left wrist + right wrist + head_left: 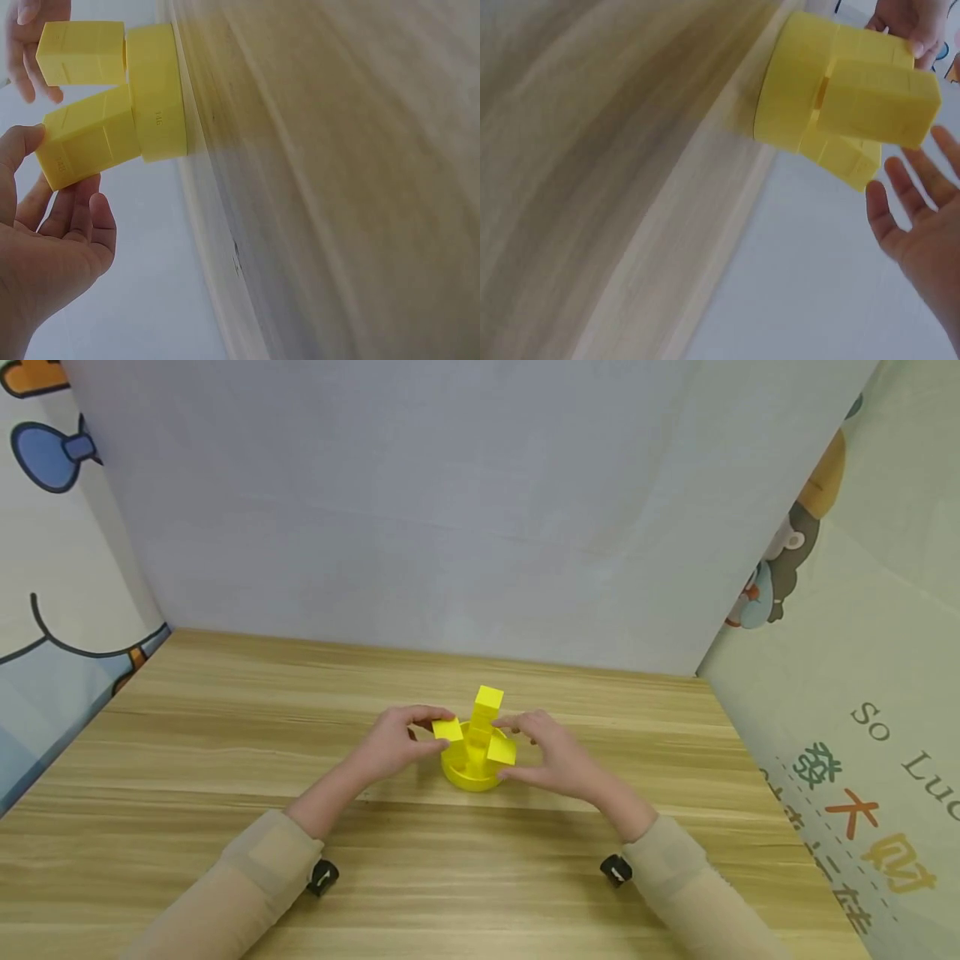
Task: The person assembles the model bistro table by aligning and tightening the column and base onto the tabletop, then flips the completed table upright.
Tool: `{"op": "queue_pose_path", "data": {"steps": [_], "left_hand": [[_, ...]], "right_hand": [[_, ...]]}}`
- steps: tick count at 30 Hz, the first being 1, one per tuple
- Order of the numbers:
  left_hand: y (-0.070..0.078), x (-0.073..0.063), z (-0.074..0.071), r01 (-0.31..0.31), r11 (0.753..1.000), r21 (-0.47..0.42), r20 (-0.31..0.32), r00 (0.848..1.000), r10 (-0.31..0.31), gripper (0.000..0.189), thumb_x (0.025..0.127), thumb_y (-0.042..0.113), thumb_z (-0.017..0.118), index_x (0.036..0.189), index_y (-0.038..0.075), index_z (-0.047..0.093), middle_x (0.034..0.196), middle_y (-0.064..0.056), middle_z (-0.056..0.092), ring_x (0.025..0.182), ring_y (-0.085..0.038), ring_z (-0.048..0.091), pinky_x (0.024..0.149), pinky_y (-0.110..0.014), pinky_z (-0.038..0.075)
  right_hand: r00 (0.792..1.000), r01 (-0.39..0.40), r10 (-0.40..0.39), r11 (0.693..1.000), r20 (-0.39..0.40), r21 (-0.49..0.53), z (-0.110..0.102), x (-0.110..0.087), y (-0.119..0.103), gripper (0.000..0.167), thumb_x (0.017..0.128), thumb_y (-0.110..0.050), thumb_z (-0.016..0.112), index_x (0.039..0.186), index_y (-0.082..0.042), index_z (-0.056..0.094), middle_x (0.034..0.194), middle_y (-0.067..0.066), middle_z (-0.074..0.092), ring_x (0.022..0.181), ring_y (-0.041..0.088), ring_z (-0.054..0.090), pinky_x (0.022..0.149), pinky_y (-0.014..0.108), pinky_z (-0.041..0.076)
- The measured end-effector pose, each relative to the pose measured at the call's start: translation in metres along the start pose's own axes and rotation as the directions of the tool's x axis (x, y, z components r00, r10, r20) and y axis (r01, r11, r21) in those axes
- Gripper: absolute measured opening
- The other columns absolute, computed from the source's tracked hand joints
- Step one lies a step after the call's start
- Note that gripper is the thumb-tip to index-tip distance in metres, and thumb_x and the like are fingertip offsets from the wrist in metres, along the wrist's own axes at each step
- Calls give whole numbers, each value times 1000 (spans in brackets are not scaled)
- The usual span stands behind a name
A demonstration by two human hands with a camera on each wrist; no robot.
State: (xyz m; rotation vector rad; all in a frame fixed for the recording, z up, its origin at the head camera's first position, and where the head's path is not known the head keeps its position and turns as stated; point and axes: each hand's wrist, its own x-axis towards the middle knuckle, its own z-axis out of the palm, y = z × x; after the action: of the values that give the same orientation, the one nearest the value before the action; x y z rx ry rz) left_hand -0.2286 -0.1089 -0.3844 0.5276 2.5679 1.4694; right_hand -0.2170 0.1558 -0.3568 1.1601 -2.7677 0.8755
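A round, shallow yellow dish [471,783] stands on the table with three yellow square-sided blocks upright in it, leaning outward. My left hand [392,745] pinches the top of the left block [447,729] between thumb and fingers; the left wrist view shows this grip on the block [88,139]. My right hand [558,758] is beside the right block [502,749], thumb and fingers spread around it. In the right wrist view the fingers of the right hand [930,225] look loosely extended, apart from the nearest block [877,103]. The back block [489,697] stands tallest in the head view.
The wood-grain table [450,877] spreads around the dish. A plain pale cloth [450,510] hangs along its back edge. Printed sheets with cartoon figures flank it, one at the left [82,568] and one at the right [847,660].
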Motion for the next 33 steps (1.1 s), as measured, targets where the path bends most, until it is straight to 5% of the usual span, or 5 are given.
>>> {"op": "queue_pose_path", "data": {"steps": [4, 8, 15, 26, 33], "left_hand": [[0, 0, 0, 4, 1000, -1, 4, 1000, -4, 38, 84, 21, 71, 121, 15, 64, 118, -3, 63, 101, -23, 55, 74, -31, 45], [0, 0, 0, 0, 1000, -1, 3, 1000, 0, 38, 84, 21, 71, 121, 15, 64, 117, -3, 64, 100, -23, 55, 74, -31, 45], [-1, 0, 0, -5, 1000, 2, 0, 1000, 5, 37, 84, 22, 71, 120, 16, 65, 116, -2, 64, 100, -23, 55, 75, -31, 45], [-1, 0, -1, -4, 1000, -19, 5, 1000, 4, 37, 84, 21, 71, 120, 16, 65, 117, -2, 64, 101, -25, 55, 74, -31, 45], [-2, 0, -1, -6, 1000, -10, 5, 1000, 6, 37, 84, 22, 72, 120, 16, 65, 117, -2, 64, 101, -25, 55, 74, -31, 46]], "right_hand": [[992, 96, -100, 994, 82, 45, -7, -1, 5, 53, 83, -10, 68, 133, -9, 52, 136, 4, 52, 123, 25, 46, 99, 48, 40], [976, 178, -181, 983, 119, 41, -9, 0, 9, 59, 77, 5, 57, 133, -11, 52, 137, 3, 52, 125, 25, 44, 102, 49, 37], [975, 182, -183, 983, 129, 22, -8, 3, 10, 47, 84, 3, 62, 129, -10, 56, 132, 4, 56, 122, 23, 48, 102, 44, 39], [996, 46, -44, 999, 72, -24, -1, 10, 6, 37, 85, -16, 71, 120, -8, 60, 121, 4, 61, 109, 25, 55, 94, 39, 45], [989, -149, 148, 987, -29, -57, 9, 16, -4, 36, 82, -25, 74, 111, -7, 61, 107, 5, 62, 93, 28, 57, 80, 37, 49]]}}
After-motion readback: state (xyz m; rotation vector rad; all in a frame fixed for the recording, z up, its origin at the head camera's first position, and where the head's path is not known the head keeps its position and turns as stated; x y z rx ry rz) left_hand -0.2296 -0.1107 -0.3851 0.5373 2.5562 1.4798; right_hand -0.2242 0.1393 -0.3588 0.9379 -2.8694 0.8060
